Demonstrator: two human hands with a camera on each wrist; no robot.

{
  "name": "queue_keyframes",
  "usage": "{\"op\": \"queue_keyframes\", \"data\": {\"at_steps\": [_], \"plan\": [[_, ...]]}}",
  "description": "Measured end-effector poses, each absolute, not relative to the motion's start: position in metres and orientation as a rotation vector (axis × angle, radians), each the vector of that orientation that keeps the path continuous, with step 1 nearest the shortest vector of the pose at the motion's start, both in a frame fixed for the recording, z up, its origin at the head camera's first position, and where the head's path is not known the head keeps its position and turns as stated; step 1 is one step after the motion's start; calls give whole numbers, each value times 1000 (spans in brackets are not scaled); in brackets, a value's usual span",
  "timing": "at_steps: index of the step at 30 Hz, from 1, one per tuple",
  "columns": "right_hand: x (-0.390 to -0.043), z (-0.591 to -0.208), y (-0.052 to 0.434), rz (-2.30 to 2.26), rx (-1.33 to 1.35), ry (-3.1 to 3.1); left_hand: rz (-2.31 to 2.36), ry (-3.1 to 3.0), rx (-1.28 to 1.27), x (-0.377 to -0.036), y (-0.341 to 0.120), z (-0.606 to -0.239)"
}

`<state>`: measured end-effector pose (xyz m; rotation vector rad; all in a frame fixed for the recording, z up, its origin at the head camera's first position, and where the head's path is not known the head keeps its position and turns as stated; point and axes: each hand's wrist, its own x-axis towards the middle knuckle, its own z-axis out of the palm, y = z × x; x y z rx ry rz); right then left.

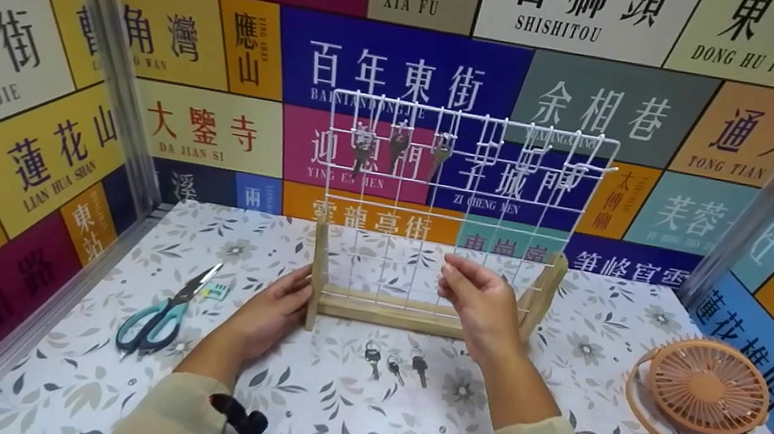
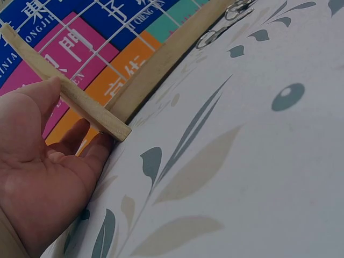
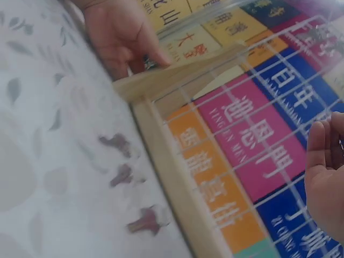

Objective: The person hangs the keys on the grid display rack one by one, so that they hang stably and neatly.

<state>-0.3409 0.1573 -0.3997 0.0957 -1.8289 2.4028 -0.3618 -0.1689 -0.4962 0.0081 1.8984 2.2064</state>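
1. Where the two sleeves [image 1: 176, 422] come in at 6 o'clock, each wrist carries a black camera mount.
2. Just past them, three loose keys [image 1: 396, 364] lie side by side on the floral table [image 1: 343, 423], close in front of the rack's base.
3. At 9 o'clock from the keys lie teal scissors [image 1: 163, 313], well apart from both hands.
4. At 3 o'clock, a peach fan [image 1: 705, 387] sits face-up on the table.
5. Left hand [image 1: 274, 309] grips the rack's left wooden post low down; the left wrist view shows the thumb over the wooden foot [image 2: 80, 102] and the fingers curled behind it.
6. Right hand [image 1: 481, 300] is raised in front of the wire grid [image 1: 464, 205], right of centre, fingers loosely bent toward the wires; whether it pinches a wire or anything small I cannot tell.
7. The rack [image 1: 388, 314] stands upright mid-table, a white grid between two wooden posts on a wooden base bar.
8. High on the grid at 11 o'clock, three keys [image 1: 397, 146] hang in a row on hooks; empty hooks [image 1: 517, 152] stick out at 1 o'clock.
9. Farthest back, a wall [image 1: 408, 68] of coloured signs.
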Motion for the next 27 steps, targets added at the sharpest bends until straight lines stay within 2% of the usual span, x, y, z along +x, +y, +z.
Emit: {"op": "queue_keyframes", "data": {"at_steps": [13,27], "plan": [[-352,-465,174,2318,-89,-2116,2220,1871,25,-363,-169,-497],[-357,-495,190,2210,25,-2453,2228,1858,0,-364,-169,-497]]}}
